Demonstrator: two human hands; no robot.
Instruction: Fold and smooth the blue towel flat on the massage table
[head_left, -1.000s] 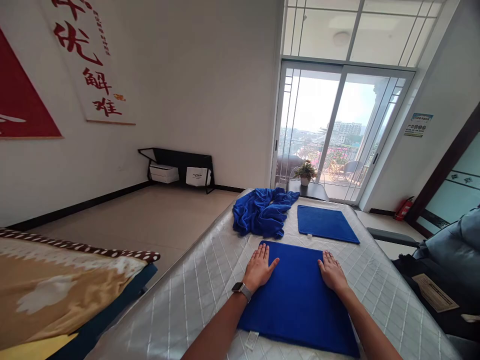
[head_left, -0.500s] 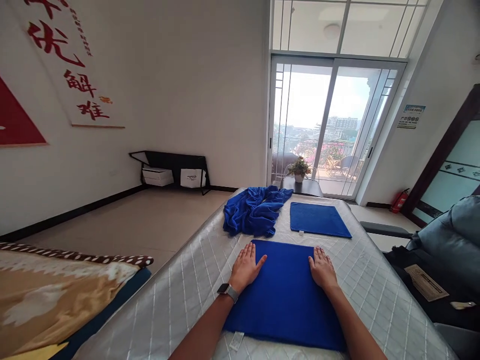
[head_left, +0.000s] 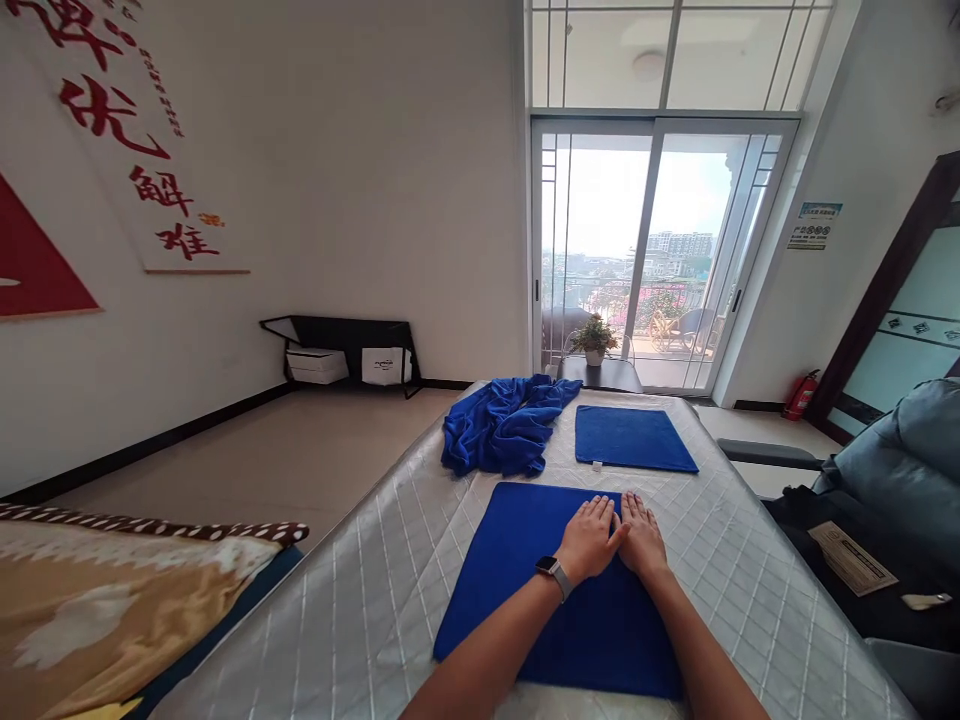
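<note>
A folded blue cloth [head_left: 517, 560] lies flat on the quilted silver-grey mattress [head_left: 360, 590] in front of me. My left hand [head_left: 589, 540], with a watch on the wrist, rests flat on the upper right part of the cloth, fingers stretched out. Right beside it, my right hand [head_left: 642, 532] lies flat along the cloth's right edge. The thumbs meet or overlap. Beyond them lies a second folded blue cloth [head_left: 637, 438] with a small white tag. A crumpled heap of blue cloth [head_left: 502, 425] sits at the far left of the mattress.
A potted plant [head_left: 595, 340] stands on a dark chair or small table at the mattress's far end, before the sliding glass door. At right are a grey-blue armchair [head_left: 900, 460] and a black bag [head_left: 810, 540]. A patterned blanket [head_left: 150, 600] lies at lower left.
My left hand has moved right across the cloth, from its left edge to beside my right hand. The right hand stays at the right edge. The view has shifted slightly.
</note>
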